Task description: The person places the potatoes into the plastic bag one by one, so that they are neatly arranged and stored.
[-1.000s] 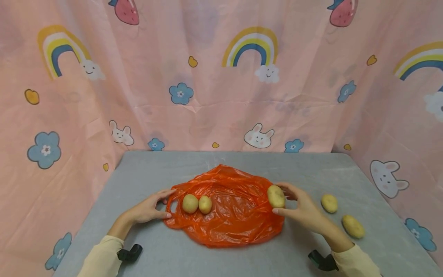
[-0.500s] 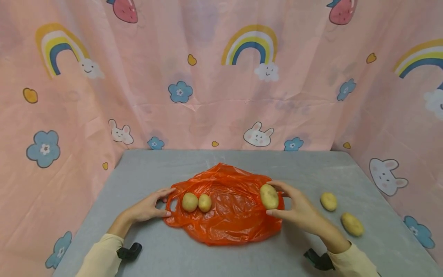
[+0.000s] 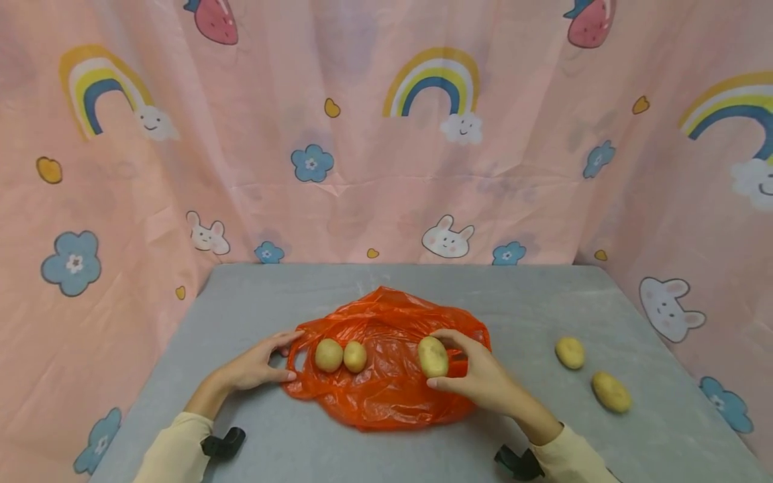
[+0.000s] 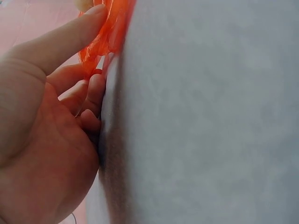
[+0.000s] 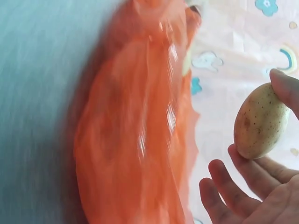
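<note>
An orange plastic bag (image 3: 392, 396) lies spread on the table, with two potatoes (image 3: 329, 355) (image 3: 355, 357) side by side on its left part. The left hand (image 3: 256, 364) is at the bag's left handle; in the left wrist view the thumb and fingers of this hand (image 4: 51, 112) touch the bag's edge (image 4: 114, 28), and whether they grip it is unclear. Between thumb and fingers, the right hand (image 3: 483, 376) holds a potato (image 3: 433, 357) over the bag's right part. The right wrist view shows this potato (image 5: 261, 122) pinched by the right hand (image 5: 261, 186), above the bag (image 5: 135, 121).
Two more potatoes, one (image 3: 570, 353) farther back and one (image 3: 611, 392) nearer, lie on the grey table (image 3: 543, 295) right of the bag. A pink patterned curtain (image 3: 362, 201) hangs behind the table and along both sides.
My right hand has moved left over the bag, carrying the potato from its right edge inward. The left hand and the two potatoes on the bag have stayed in place.
</note>
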